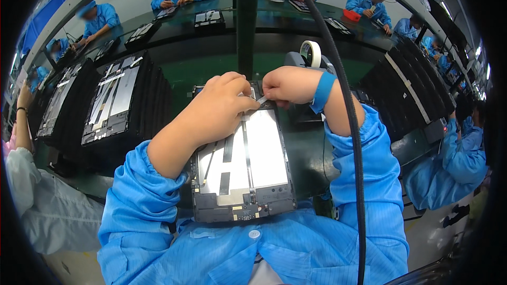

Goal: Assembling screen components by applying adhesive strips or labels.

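An opened tablet body [264, 150], its silvery inner face up and its edges black, lies in front of me on the bench. Over its far end, my right hand [290, 85], with a blue wristband [323, 92], pinches a short, pale strip of tape [262, 100]. The bent fingers of my left hand [224, 100] meet the strip's lower end, thumb and forefinger at it, while the palm hovers over the tablet's upper left. Part of the tablet's far end is hidden by my hands.
Behind my right hand stands a grey tape dispenser with a white roll [310, 54]. Stacks of tablet bodies [115, 100] rise at left, with black trays [404, 87] at right. A black cable [353, 105] hangs in front. Co-workers in blue sit across the green bench.
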Tool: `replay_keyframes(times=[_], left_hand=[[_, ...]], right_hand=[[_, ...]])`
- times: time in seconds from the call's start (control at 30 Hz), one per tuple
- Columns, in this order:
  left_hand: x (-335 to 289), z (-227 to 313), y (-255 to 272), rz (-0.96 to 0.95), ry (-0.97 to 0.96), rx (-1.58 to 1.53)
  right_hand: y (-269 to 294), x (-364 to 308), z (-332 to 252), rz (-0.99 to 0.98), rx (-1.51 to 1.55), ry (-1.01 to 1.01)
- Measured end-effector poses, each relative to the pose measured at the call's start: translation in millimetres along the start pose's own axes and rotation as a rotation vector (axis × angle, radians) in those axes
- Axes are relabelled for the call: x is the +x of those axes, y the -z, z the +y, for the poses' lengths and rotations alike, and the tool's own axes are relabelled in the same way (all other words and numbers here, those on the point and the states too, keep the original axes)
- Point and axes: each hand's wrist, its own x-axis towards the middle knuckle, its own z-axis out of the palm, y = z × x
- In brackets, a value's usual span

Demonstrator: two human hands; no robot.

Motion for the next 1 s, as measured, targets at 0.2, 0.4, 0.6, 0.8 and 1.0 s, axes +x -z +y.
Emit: replay_keyframes(times=[0.2, 0.4, 0.6, 0.8, 1.0], left_hand=[[-3.2, 4.0, 1.1, 0.002, 0.062, -0.026], [-5.9, 0.4, -0.9, -0.01, 0.096, -0.081], [-7.3, 1.8, -7.9, 0.032, 0.13, -0.07], [-5.1, -2.2, -5.1, 0.077, 0.143, -0.034], [14.9, -9.5, -7.7, 0.091, 0.241, -0.138]], right_hand=[[3.7, 0.4, -14.9, -0.011, -0.119, -0.122], [3.5, -0.3, -18.9, 0.123, -0.078, -0.391], [-43.6, -5.2, 22.2, 0.386, 0.39, -0.153], [-61.7, -2.0, 21.5, 0.459, 0.853, -0.183], [-74.9, -1.3, 28.7, 0.631, 0.692, 0.113]])
